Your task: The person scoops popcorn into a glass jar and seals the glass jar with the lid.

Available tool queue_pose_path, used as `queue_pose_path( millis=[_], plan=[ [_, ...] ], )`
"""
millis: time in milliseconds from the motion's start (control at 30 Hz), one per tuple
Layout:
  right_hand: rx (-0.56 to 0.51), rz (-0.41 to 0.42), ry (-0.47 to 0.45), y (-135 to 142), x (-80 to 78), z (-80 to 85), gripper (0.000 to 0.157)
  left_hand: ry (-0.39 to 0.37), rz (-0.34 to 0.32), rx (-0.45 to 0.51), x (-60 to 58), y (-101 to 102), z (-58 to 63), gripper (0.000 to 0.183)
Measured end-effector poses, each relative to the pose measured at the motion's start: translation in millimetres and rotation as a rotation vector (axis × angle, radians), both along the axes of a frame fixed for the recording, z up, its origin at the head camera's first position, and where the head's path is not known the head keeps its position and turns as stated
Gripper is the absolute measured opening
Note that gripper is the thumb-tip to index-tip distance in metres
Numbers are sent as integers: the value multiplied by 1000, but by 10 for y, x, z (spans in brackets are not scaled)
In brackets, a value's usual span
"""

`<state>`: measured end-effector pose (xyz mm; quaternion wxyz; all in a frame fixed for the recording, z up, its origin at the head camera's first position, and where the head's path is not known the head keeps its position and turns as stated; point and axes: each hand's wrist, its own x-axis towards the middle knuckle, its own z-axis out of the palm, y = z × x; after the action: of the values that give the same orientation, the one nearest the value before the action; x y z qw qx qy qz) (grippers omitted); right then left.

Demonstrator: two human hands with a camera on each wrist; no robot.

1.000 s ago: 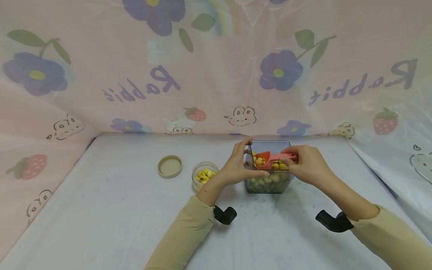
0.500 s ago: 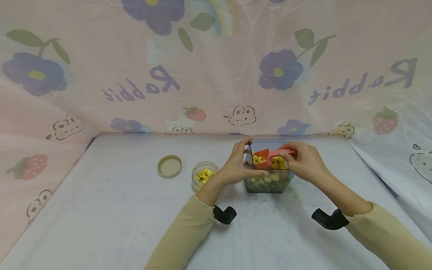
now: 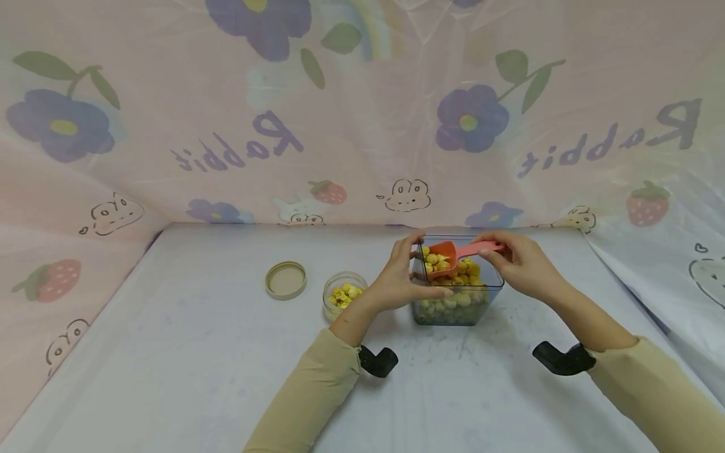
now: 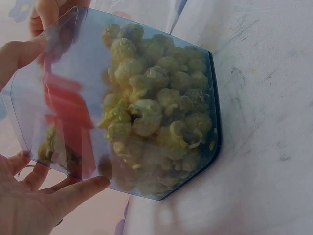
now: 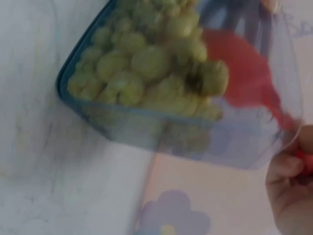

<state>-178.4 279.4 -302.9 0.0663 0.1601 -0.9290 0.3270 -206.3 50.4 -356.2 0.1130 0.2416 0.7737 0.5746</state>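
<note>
Head view, left of centre: you are having a round, shallow tan lid point(image 3: 286, 280) lying on the pale, smudged desk point(image 3: 170, 352), with a clear, round jar point(image 3: 326, 305) standing near it; it is probably glass, so expect it to be hard, slick and breakable. Knobbly yellow popcorn point(image 3: 344, 294) is sitting inside, feather-light and crumbly, by the look of it.

Right of centre, your left hand point(image 3: 396, 284) is gripping the box point(image 3: 489, 297) at its left end, thumb lying along the front wall, fingers spanning to the far corner. That bluish, see-through, straight-walled box is likely stiff, smooth plastic and light for its bulk, so holding a corner near the rim is suiting it well.

Inside its upper part, the orange-red scoop point(image 3: 452, 255) is carrying loose popcorn pieces point(image 3: 436, 261) above the heap; whether its underside is touching the heap, you cannot tell. It is looking like thin, rigid plastic, easy to lift, but tilting would be spilling its rounded load. The slim pink handle is the place for holding it.

Farther right, your right hand point(image 3: 523, 264) is pinching that handle near its end, beside the box's right rim.
</note>
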Motion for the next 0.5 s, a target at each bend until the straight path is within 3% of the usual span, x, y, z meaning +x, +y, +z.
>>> queue_pose_path(
  millis=[233,500],
  plan=[
    [-80,94,12,137,-78,-73,20,-1,-10,12,1,6,-4,104],
    [-174,114,-36,240,-97,-142,21,3,-22,7,-8,-4,-14,104]
  ],
)
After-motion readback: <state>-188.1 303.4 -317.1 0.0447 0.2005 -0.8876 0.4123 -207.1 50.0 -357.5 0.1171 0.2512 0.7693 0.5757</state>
